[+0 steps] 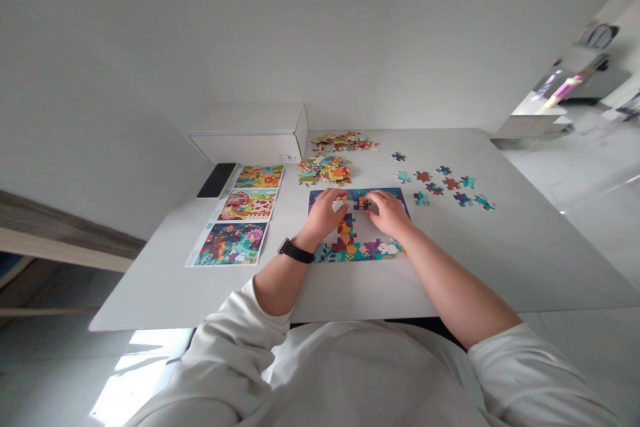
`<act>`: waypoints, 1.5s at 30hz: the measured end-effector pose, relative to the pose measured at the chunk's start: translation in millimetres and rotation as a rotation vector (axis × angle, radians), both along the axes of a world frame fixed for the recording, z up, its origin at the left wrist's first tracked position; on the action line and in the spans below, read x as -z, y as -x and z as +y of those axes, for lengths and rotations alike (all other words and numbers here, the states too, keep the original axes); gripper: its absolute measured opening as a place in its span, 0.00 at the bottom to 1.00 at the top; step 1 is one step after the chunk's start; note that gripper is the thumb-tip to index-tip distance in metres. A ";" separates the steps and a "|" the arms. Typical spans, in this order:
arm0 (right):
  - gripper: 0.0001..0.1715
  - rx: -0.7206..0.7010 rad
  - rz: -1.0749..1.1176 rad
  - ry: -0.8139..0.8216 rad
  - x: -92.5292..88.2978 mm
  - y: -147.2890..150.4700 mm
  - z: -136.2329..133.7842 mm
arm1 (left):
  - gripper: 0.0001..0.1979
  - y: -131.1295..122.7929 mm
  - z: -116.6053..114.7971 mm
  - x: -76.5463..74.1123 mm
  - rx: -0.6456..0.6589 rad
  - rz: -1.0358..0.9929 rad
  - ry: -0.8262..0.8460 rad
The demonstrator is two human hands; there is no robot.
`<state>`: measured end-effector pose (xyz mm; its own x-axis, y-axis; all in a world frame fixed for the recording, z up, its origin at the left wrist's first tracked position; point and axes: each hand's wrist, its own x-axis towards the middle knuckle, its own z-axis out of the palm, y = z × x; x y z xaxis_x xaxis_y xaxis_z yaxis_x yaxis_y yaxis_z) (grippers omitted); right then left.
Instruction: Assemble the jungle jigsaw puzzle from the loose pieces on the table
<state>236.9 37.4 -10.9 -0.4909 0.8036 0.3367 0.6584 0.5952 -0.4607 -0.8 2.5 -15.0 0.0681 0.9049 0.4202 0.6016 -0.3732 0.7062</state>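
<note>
My hands rest on a part-built jigsaw puzzle (pixel 347 243) with a dark blue top edge and gaps showing white table. My right hand (pixel 389 212) pinches a small jigsaw piece (pixel 365 204) at the puzzle's upper middle. My left hand (pixel 323 213) lies over the puzzle's upper left, and its fingertips reach towards that piece. Whether it holds anything is hidden. A black watch (pixel 296 251) circles my left wrist.
On the white table (pixel 480 267) lie two heaps of jigsaw pieces (pixel 325 170), several loose pieces (pixel 440 181) to the right, three picture cards (pixel 230 244) to the left, a black phone (pixel 216 180) and a white box (pixel 250 138).
</note>
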 end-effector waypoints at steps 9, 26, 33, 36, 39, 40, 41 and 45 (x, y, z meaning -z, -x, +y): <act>0.21 -0.031 -0.077 -0.045 10.7 4.7 2.8 | 0.15 -7.1 1.1 9.3 0.115 0.223 0.002; 0.19 0.041 -0.156 -0.043 11.1 8.5 0.7 | 0.17 -8.0 -0.6 12.3 0.113 0.345 0.034; 0.19 0.030 -0.246 -0.022 6.9 8.7 -1.3 | 0.18 -8.2 -2.2 9.9 0.158 0.366 0.011; 0.18 0.028 -0.264 -0.018 4.4 9.1 -2.2 | 0.18 -8.9 -3.6 8.2 0.181 0.386 0.010; 0.19 0.018 -0.261 -0.015 2.8 9.7 -3.0 | 0.19 -9.9 -4.5 7.1 0.188 0.416 0.022; 0.19 0.016 -0.260 -0.015 2.3 9.8 -3.3 | 0.19 -10.1 -4.6 7.0 0.187 0.425 0.025; 0.19 0.017 -0.260 -0.015 1.9 9.8 -3.5 | 0.19 -10.2 -4.6 6.9 0.187 0.434 0.028; 0.20 0.010 -0.255 -0.009 0.7 9.0 -3.6 | 0.20 -9.0 -4.4 6.7 0.196 0.447 0.029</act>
<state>227.9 33.7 -11.6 -0.5533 0.8061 0.2101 0.7583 0.5918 -0.2735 8.3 -1.9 -21.7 0.4066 0.8677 0.2860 0.7688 -0.4941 0.4060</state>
